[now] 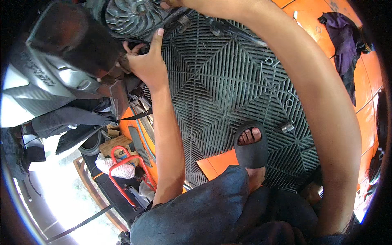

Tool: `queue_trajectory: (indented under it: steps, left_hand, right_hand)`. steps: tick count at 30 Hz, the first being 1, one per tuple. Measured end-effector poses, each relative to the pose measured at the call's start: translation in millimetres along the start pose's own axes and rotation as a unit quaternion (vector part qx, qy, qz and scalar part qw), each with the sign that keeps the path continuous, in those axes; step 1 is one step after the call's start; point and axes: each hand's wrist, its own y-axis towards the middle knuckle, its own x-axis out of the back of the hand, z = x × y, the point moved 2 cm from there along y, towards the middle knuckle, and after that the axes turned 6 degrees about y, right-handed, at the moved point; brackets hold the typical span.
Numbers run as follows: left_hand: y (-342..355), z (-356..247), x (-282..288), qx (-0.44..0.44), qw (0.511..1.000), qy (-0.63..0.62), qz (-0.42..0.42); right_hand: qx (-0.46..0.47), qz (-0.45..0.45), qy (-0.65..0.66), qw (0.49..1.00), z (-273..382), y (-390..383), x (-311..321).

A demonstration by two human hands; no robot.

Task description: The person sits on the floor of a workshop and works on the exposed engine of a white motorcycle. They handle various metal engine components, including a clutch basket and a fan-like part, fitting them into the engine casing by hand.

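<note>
At the top left is the exposed side of a scooter's engine, with a grey finned metal pulley in a dark housing. My left hand is just below the pulley, its thumb pointing up along the housing. Its other fingers curl round a dark part under the housing, mostly hidden. From the right, my right arm arches over to the top edge, where only a bit of my right hand shows beside the pulley. The rest of that hand is cut off, so its grip is hidden.
Below lies a dark ribbed floor mat over orange tiles. On it are a metal socket, a ring and small bolts. My sandalled foot rests there. A purple-black cloth lies right; a red tubular frame stands lower left.
</note>
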Motion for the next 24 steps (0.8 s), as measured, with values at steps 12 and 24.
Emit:
queue_trajectory:
  steps: [12, 24]
  left_hand:
    - [5.2, 1.4, -14.6, -0.062, 0.996, -0.059, -0.023]
    - [7.2, -4.1, -21.4, -0.066, 0.991, -0.091, -0.07]
  right_hand:
    - [-0.105, 0.057, 0.119, 0.986, 45.0, -4.6, 28.7]
    - [-0.04, 0.054, 0.118, 0.991, 25.4, -5.9, 20.7]
